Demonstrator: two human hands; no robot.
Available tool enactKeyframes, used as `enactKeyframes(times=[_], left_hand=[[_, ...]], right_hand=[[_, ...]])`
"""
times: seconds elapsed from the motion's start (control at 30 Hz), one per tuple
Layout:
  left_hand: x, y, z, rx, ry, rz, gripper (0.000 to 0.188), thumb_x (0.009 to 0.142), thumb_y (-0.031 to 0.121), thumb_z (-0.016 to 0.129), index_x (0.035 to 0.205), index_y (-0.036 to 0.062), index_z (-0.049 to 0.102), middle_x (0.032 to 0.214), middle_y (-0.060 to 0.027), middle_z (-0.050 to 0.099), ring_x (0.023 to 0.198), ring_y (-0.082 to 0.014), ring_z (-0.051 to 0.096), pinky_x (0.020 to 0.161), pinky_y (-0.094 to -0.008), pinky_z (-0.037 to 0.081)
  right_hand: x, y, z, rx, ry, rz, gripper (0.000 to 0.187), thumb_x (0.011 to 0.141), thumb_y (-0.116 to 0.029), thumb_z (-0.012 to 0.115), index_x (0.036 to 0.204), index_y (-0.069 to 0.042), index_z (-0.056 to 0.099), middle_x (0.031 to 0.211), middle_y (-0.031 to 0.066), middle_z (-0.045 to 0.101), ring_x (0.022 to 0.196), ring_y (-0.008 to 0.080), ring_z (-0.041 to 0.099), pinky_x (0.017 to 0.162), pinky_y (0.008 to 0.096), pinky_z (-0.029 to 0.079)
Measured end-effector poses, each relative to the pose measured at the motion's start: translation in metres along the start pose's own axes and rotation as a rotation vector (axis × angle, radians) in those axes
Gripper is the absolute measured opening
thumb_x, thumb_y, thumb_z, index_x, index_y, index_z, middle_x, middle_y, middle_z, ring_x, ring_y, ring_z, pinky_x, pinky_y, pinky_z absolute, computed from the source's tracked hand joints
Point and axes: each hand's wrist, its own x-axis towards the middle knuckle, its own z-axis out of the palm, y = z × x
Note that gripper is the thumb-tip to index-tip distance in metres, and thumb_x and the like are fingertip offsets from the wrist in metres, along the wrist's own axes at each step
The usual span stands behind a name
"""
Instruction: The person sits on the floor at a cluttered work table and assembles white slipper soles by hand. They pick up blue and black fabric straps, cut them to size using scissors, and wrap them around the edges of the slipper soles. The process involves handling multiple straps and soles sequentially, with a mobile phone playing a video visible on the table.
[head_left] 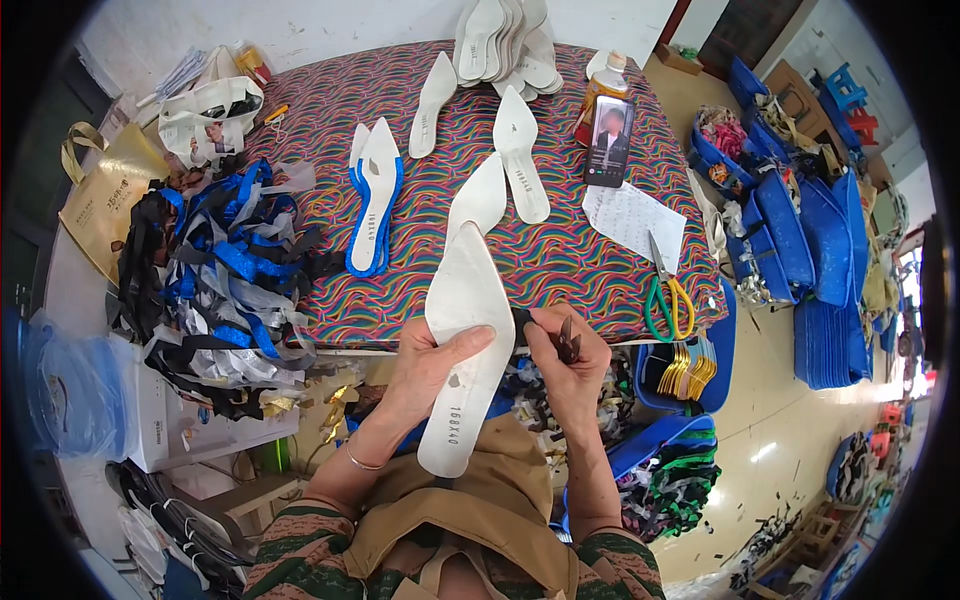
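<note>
My left hand (pixel 435 362) holds a white shoe insole (pixel 465 300), its thumb flat on the face and its pointed end away from me. At the insole's right edge, my right hand (pixel 575 355) pinches a short black strip (pixel 521 325). A small dark brown tool (pixel 569 340) also sits within the right fingers; its kind is hard to make out. Just beyond lies another white insole (pixel 480 195), partly hidden by the held one. Farther left, insoles edged with blue trim (pixel 374 210) rest on the patterned table (pixel 300 90).
Loose insoles (pixel 433 105) and a stack of insoles (pixel 490 40) lie at the back. A phone (pixel 609 140) leans on a bottle (pixel 608 75), near written paper (pixel 625 220) and scissors (pixel 668 295). A heap of blue and black strips (pixel 235 260) covers the left side. Blue bins (pixel 780 230) stand right.
</note>
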Motion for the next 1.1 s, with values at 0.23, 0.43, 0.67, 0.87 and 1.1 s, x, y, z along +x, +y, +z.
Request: enactKeyframes(times=[0.23, 0.43, 0.67, 0.87, 1.1], left_hand=[[0.003, 0.0, 0.001, 0.036, 0.001, -0.007, 0.018, 0.089, 0.017, 0.069, 0.097, 0.0007, 0.07, 0.08, -0.0045, 0.07, 0.063, -0.0075, 0.063, 0.054, -0.0227, 0.048], [0.006, 0.002, 0.0, 0.073, -0.008, 0.0, 0.019, 0.087, 0.016, 0.07, 0.098, 0.0002, 0.07, 0.08, -0.0038, 0.07, 0.063, -0.007, 0.062, 0.054, -0.0227, 0.047], [0.009, 0.007, 0.008, 0.037, -0.032, -0.01, 0.022, 0.087, 0.019, 0.071, 0.099, 0.0016, 0.07, 0.081, -0.0018, 0.069, 0.063, -0.0056, 0.061, 0.054, -0.0218, 0.046], [0.021, 0.015, 0.009, -0.015, 0.075, -0.025, 0.024, 0.089, 0.022, 0.069, 0.102, 0.0011, 0.069, 0.082, -0.0027, 0.07, 0.066, -0.0057, 0.062, 0.053, -0.021, 0.046], [0.023, 0.028, 0.025, -0.214, 0.03, 0.002, 0.03, 0.093, 0.022, 0.062, 0.108, -0.0045, 0.064, 0.091, -0.0147, 0.071, 0.075, -0.0181, 0.07, 0.061, -0.0278, 0.055]], right_hand=[[-0.003, 0.0, 0.002, -0.069, 0.004, -0.089, 0.017, 0.081, 0.009, 0.065, 0.096, 0.004, 0.069, 0.09, 0.004, 0.061, 0.067, 0.0042, 0.048, 0.056, 0.0184, 0.036], [0.004, -0.005, -0.007, 0.303, -0.062, 0.28, 0.007, 0.084, 0.0, 0.065, 0.086, 0.005, 0.069, 0.07, 0.005, 0.061, 0.049, 0.0022, 0.039, 0.044, 0.0204, 0.027], [0.019, 0.004, 0.004, 0.338, -0.061, 0.247, 0.01, 0.081, 0.0, 0.071, 0.077, -0.001, 0.062, 0.06, -0.0004, 0.057, 0.045, 0.0022, 0.038, 0.041, 0.0208, 0.023], [0.013, -0.008, 0.013, 0.21, 0.027, 0.306, 0.01, 0.088, -0.006, 0.065, 0.095, 0.0, 0.066, 0.063, -0.0061, 0.051, 0.048, 0.0004, 0.037, 0.043, 0.02, 0.023], [-0.034, 0.011, 0.008, -0.092, -0.144, 0.218, 0.017, 0.095, -0.009, 0.058, 0.105, 0.002, 0.066, 0.066, -0.0057, 0.052, 0.056, 0.0006, 0.036, 0.05, 0.0197, 0.028]])
